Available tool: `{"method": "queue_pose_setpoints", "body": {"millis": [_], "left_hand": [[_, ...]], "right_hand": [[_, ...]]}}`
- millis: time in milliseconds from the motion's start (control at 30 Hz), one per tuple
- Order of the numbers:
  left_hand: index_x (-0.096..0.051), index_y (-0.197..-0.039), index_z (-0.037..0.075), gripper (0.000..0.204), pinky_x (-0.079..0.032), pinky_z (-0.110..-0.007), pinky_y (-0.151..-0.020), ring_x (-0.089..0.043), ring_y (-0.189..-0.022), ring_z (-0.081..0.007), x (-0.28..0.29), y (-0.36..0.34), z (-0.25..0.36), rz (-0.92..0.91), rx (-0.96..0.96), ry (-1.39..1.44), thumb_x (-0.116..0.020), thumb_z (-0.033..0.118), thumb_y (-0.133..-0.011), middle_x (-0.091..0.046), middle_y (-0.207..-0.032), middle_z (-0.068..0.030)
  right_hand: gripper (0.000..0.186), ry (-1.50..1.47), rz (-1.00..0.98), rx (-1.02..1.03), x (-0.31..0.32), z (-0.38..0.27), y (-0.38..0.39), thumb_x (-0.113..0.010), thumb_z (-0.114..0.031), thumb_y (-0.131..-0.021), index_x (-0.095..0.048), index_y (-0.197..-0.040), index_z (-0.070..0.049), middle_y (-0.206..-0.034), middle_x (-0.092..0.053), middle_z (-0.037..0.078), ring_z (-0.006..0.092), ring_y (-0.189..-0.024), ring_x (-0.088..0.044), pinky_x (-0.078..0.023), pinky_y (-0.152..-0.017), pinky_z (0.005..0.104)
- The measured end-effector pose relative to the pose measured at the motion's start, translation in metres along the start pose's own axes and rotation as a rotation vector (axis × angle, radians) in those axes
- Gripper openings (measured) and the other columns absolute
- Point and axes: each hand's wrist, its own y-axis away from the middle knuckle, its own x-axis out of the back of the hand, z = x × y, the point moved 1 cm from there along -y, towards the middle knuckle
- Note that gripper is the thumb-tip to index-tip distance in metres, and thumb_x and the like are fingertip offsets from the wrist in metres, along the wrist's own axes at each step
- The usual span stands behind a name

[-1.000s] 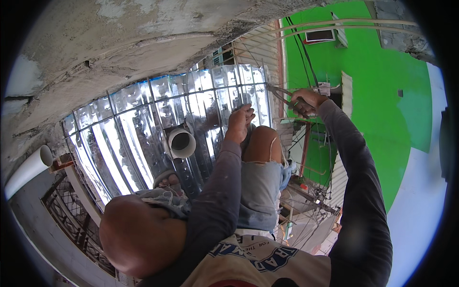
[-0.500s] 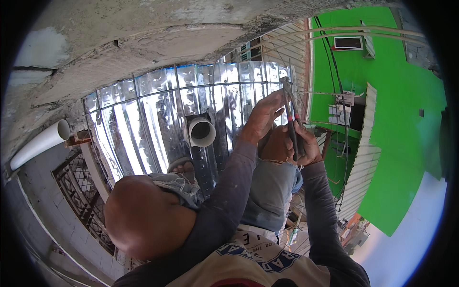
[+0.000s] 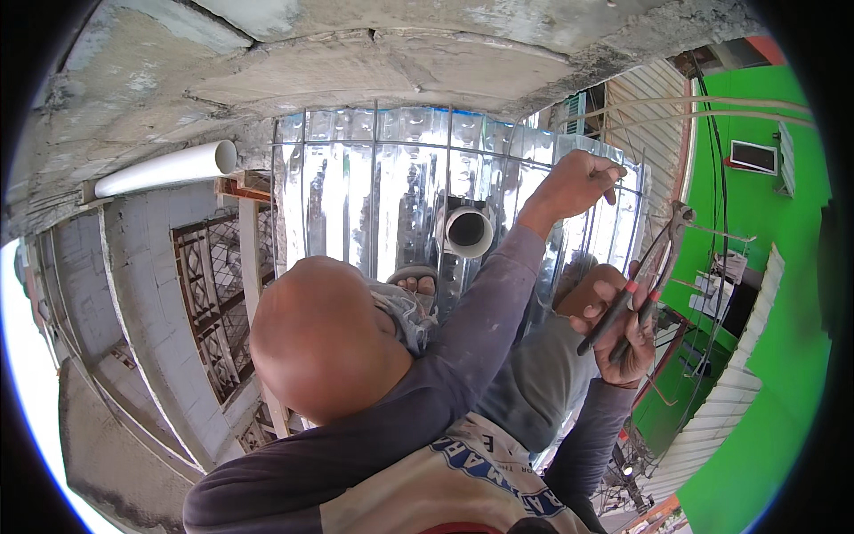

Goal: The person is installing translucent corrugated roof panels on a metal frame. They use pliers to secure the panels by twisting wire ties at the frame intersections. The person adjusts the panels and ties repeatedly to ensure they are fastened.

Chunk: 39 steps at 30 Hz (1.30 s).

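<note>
Pincers (image 3: 612,315) sit in the right hand's (image 3: 628,347) grasp beside the corrugated sheet's (image 3: 337,198) near right corner; over its far right part, the left hand (image 3: 576,184) curls, whether gripping anything I cannot tell.

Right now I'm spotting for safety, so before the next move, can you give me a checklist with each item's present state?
1. Pincers secure in the right hand: ok, held by the handles.
2. Left hand gripping anything: cannot tell; it is over the right part of the steel bar grid.
3. Pincer head clear of the left hand: ok, visibly apart.
4. Gloves worn: not ok, both hands bare.
5. Closed footwear: not ok, the sandal leaves toes exposed.
6. White pipe mouth uncovered: ok.
</note>
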Motion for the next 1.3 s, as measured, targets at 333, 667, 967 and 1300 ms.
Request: {"method": "queue_pose_setpoints", "body": {"millis": [333, 667, 967, 1300], "left_hand": [[-0.075, -0.094, -0.009, 0.054, -0.054, -0.049, -0.082, -0.069, -0.082, -0.0384, -0.078, -0.092, 0.158, -0.374, -0.372, -0.613, -0.06, 0.044, -0.099, -0.073, -0.09, -0.0268], [-0.071, -0.098, 0.0, 0.045, -0.054, -0.042, -0.081, -0.065, -0.078, -0.0268, 0.047, -0.001, 0.163, -0.703, -0.305, -0.894, -0.049, 0.035, -0.113, -0.066, -0.083, -0.0106], [-0.065, -0.107, 0.008, 0.029, -0.05, -0.027, -0.073, -0.054, -0.075, -0.0092, 0.224, 0.181, 0.033, 0.114, 0.106, 0.072, -0.055, 0.034, -0.113, -0.061, -0.089, 0.0012], [-0.067, -0.112, 0.009, 0.019, -0.054, -0.035, -0.1, -0.069, -0.108, -0.0156, 0.165, 0.217, -0.053, 0.339, 0.009, 0.554, -0.055, 0.023, -0.113, -0.076, -0.122, -0.0133]], "right_hand": [[0.045, 1.057, 0.638, -0.19, 0.04, 0.156, -0.028, -0.057, -0.018, -0.108, -0.053, -0.149, -0.001, -0.091, -0.07, 0.014, 0.0315, -0.066, -0.066, -0.056, -0.066, 0.0415], [0.053, 1.692, 0.705, 0.043, 0.044, 0.171, -0.036, -0.056, -0.013, -0.104, -0.047, -0.154, 0.002, -0.123, -0.069, 0.032, 0.0492, -0.107, -0.068, -0.053, -0.091, 0.0558], [0.043, 1.945, 0.483, -0.31, 0.021, 0.193, -0.04, -0.062, -0.021, -0.102, -0.062, -0.14, 0.0, -0.114, -0.07, 0.027, 0.0454, -0.105, -0.071, -0.056, -0.088, 0.0535], [0.036, 1.247, 0.16, -0.057, -0.108, 0.207, -0.13, -0.065, -0.027, -0.107, -0.074, -0.12, 0.006, -0.093, -0.075, 0.015, 0.0195, -0.085, -0.069, -0.055, -0.079, 0.0328]]}}
